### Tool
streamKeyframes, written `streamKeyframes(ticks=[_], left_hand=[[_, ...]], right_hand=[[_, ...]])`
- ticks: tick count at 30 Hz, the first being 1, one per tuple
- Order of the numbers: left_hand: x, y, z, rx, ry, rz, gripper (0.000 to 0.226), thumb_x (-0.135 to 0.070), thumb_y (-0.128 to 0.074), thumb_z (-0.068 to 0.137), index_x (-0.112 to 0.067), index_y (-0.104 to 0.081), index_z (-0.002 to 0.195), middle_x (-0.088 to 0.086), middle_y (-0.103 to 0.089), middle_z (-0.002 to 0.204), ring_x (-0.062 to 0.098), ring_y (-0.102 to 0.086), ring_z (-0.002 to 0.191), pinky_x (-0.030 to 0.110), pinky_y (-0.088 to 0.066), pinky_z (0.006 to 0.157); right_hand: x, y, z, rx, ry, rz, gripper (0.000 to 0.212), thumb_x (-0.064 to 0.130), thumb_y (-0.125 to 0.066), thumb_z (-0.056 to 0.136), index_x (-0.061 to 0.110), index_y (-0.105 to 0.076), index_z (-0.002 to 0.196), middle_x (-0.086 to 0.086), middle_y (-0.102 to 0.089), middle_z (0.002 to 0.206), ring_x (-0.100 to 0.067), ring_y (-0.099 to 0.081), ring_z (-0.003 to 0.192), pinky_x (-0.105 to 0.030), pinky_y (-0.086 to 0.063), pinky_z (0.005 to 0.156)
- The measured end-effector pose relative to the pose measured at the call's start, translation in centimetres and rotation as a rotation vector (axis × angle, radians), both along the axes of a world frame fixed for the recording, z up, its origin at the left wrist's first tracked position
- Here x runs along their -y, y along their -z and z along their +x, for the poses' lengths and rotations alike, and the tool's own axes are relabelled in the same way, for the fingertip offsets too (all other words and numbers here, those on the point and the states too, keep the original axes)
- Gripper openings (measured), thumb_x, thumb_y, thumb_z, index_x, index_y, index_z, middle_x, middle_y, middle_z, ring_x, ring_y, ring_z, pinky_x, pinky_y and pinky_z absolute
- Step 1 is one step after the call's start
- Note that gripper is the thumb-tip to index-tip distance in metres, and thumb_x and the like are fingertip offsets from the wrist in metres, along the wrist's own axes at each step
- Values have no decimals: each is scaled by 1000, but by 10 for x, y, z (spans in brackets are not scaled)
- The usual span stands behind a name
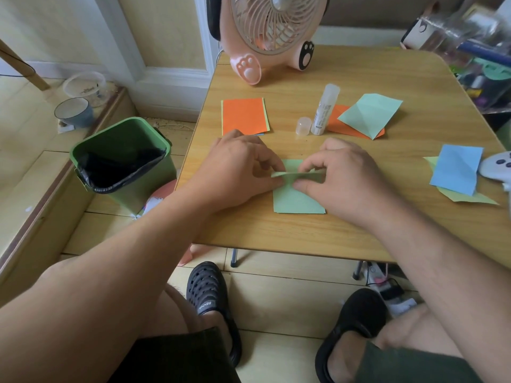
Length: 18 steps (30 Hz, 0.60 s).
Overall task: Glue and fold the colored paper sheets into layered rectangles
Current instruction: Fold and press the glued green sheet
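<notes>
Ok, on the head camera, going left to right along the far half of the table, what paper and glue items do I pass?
Orange folded rectangle → glue cap → glue stick, standing upright → light green sheet lying on an orange sheet → blue sheet lying on a yellow-green sheet.

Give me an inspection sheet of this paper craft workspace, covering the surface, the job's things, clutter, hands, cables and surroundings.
Surface: wooden table, small, light grain.
Job's things: green sheet mid-fold at the front; orange stack at the back left; light green sheet over an orange sheet; blue sheet over a yellow-green sheet at the right; glue stick upright, its cap off beside it.
Clutter: pink fan at the back; white controller at the right edge.
Hands: left hand and right hand both pinch the green sheet's fold.
Cables: power strip with leads on the floor under the table.
Surroundings: green bin at the left; bowls on the floor.
</notes>
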<state>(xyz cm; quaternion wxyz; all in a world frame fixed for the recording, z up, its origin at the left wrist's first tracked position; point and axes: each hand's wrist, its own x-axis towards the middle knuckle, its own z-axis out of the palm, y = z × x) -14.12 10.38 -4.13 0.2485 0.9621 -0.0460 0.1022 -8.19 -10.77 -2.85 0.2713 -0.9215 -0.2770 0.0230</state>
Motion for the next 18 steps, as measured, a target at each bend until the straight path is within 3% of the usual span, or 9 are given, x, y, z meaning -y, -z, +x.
streamKeyframes(ticks=[5,10,18], left_hand=[[0,0,0,-16,-8,-5,17,-53,-80,81,-55,-66,90,-20,-63,91,15,-49,99,42,-46,90],[-1,-1,0,-26,3,-13,15,-51,-78,82,-55,-66,90,-19,-63,91,16,-49,98,43,-47,91],[5,0,5,10,0,10,16,-50,-74,77,-53,-69,92,-23,-60,86,17,-50,99,35,-43,89]], right_hand=[[-11,7,-5,-14,40,82,17,46,-86,80,33,-75,82,10,-53,89,-18,-54,98,-44,-49,88],[6,3,8,-43,80,27,13,36,-86,82,38,-73,80,9,-57,92,-17,-57,95,-42,-51,88],[13,2,11,-41,73,13,12,28,-84,86,34,-78,94,8,-60,99,-18,-57,99,-40,-50,91]])
